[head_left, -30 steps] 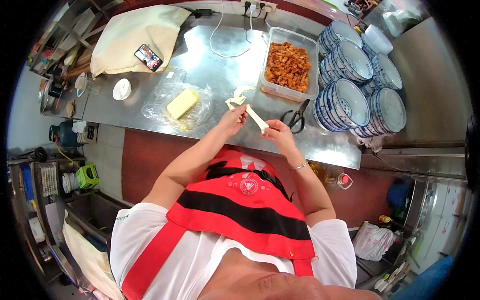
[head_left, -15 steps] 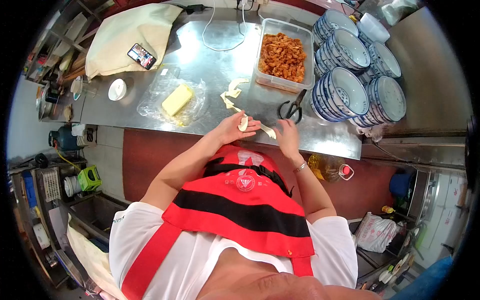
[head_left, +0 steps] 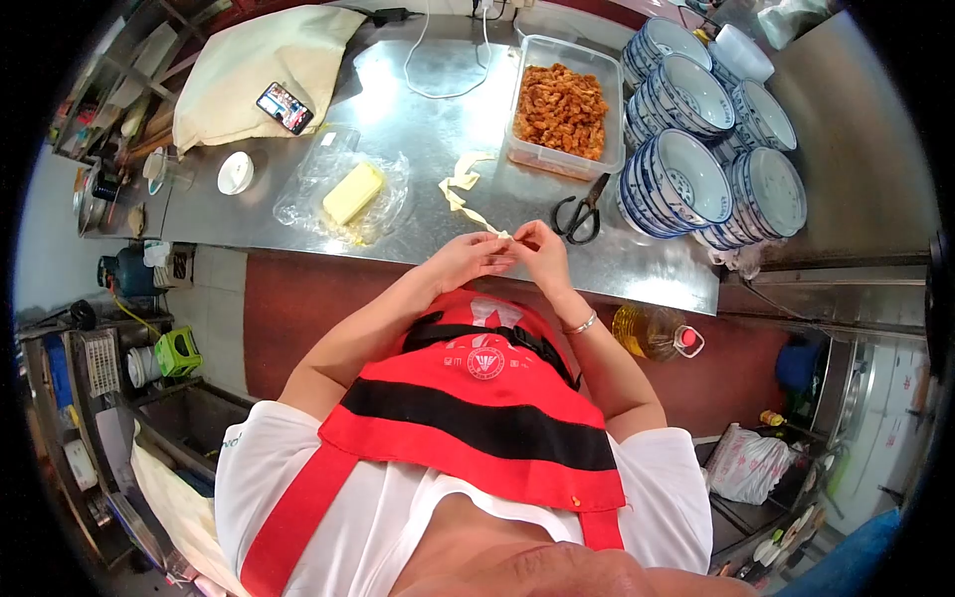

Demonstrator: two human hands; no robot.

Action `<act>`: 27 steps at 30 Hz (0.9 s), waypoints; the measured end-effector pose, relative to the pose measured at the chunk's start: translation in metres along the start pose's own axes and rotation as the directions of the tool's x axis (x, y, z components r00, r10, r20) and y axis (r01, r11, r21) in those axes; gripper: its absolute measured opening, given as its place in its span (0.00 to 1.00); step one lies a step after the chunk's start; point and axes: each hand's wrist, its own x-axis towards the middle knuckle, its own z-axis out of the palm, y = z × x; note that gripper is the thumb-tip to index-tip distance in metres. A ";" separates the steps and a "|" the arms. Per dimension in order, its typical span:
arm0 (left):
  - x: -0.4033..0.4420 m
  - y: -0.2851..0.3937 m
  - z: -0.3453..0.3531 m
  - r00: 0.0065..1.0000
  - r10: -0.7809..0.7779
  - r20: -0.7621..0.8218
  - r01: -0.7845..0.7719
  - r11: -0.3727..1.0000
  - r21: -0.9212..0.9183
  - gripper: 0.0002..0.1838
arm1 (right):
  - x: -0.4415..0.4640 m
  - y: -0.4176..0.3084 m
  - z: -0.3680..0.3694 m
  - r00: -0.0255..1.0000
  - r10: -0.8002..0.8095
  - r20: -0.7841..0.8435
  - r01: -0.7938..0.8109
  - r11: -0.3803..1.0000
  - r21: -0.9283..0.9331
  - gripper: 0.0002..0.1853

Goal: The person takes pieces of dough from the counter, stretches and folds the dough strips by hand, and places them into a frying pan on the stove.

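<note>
Centrally, both hands meet at the near edge of the steel worktop [head_left: 398, 231]. The right hand [head_left: 542, 255] has thumb and forefinger pinched on the near end of a pale strip [head_left: 464, 183]; the left hand [head_left: 468, 261] curls beside it, fingers bent — whether they grip the strip cannot be told. From the fingertips the strip runs forward across the metal, twisting toward the clear tub [head_left: 531, 159] of reddish-brown pieces [head_left: 560, 111]. Black-handled scissors [head_left: 580, 221] lie just right of the hands; to the left — on crumpled plastic wrap [head_left: 298, 207] — rests a pale yellow block [head_left: 353, 193].
</note>
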 end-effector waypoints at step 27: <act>-0.013 0.014 0.017 0.791 0.609 -0.057 -0.266 0.427 0.864 0.07 | 0.009 -0.036 0.009 0.985 0.008 0.172 -0.014 0.999 0.031 0.09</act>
